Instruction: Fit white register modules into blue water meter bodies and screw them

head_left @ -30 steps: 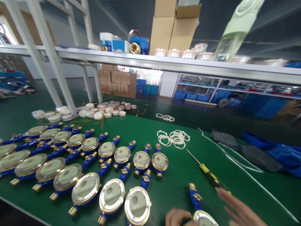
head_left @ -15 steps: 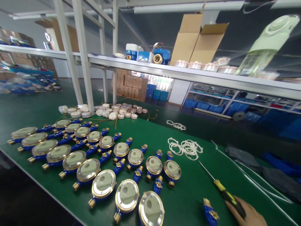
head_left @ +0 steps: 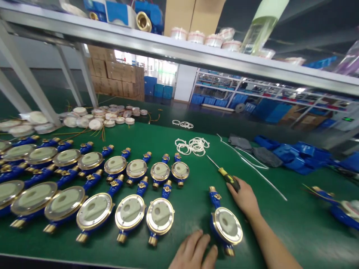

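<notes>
My right hand (head_left: pixel 245 198) is closed around the black and yellow handle of a screwdriver (head_left: pixel 223 172), whose thin shaft points away toward a pile of white plastic rings (head_left: pixel 198 145). My left hand (head_left: pixel 193 251) rests near the table's front edge, fingers apart and holding nothing. Between the two hands lies a single blue water meter (head_left: pixel 227 226) with a round glass face, brass rim and brass threaded ends. Left of it, similar water meters (head_left: pixel 159 216) lie in rows, faces up. My left fingertips are close to the single meter without visibly touching it.
White round parts with wires (head_left: pixel 97 123) are heaped at the back left by a shelf post (head_left: pixel 25 71). White strips (head_left: pixel 260 173), grey cloths (head_left: pixel 266 156) and blue pieces (head_left: pixel 294 155) lie to the right. A shelf (head_left: pixel 157 45) spans above. Another blue meter (head_left: pixel 340 213) lies far right.
The view has swung right and down. My left hand has come into view beside the single meter, which now shows whole. My right hand stays on the screwdriver.
</notes>
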`<state>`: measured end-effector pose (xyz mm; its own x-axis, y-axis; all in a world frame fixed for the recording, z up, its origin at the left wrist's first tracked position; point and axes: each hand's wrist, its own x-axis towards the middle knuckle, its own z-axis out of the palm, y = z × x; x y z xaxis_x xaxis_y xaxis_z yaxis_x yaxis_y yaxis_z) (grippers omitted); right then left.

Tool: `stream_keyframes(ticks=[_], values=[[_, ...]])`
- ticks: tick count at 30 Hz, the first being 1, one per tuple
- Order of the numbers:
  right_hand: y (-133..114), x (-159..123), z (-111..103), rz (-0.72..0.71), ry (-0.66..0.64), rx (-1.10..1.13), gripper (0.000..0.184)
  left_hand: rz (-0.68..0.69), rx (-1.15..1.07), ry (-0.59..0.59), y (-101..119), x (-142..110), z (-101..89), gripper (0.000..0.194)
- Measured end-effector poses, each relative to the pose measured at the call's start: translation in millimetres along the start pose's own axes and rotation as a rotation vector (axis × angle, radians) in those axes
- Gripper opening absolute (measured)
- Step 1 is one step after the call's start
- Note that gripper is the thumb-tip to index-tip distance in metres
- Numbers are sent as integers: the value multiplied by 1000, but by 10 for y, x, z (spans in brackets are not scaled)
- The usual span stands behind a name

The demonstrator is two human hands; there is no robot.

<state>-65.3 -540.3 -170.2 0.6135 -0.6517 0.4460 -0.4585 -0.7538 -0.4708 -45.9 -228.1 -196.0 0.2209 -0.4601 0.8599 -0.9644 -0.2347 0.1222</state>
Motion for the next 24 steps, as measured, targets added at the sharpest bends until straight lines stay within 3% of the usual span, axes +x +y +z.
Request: stream_keyframes(ticks=[5, 7, 10, 13, 16, 21, 24], values=[[-218, -241, -153, 55, 179, 144, 59, -26, -13, -75, 41, 26, -140, 28], [-357, -445, -267, 52, 111, 292, 52, -22, -19, -73, 43, 74, -213, 31], [-609, -772, -434, -12, -108, 584, 45, -3, -26, -89, 25, 147, -317, 31], [-834, -1001, -511, -115, -279, 654, 42, 11, -49, -61, 4, 175, -383, 28], [-959, -1090, -459, -134, -283, 577, 34, 26, -88, -64, -14, 126, -399, 24], [-1110, -1159, -332, -38, -211, 591, 22, 74, -27, -108, -5, -69, -353, 28], [-1287, -1228, -316, -4, -194, 669, 23, -19, 21, -65, 8, -146, -288, 28]])
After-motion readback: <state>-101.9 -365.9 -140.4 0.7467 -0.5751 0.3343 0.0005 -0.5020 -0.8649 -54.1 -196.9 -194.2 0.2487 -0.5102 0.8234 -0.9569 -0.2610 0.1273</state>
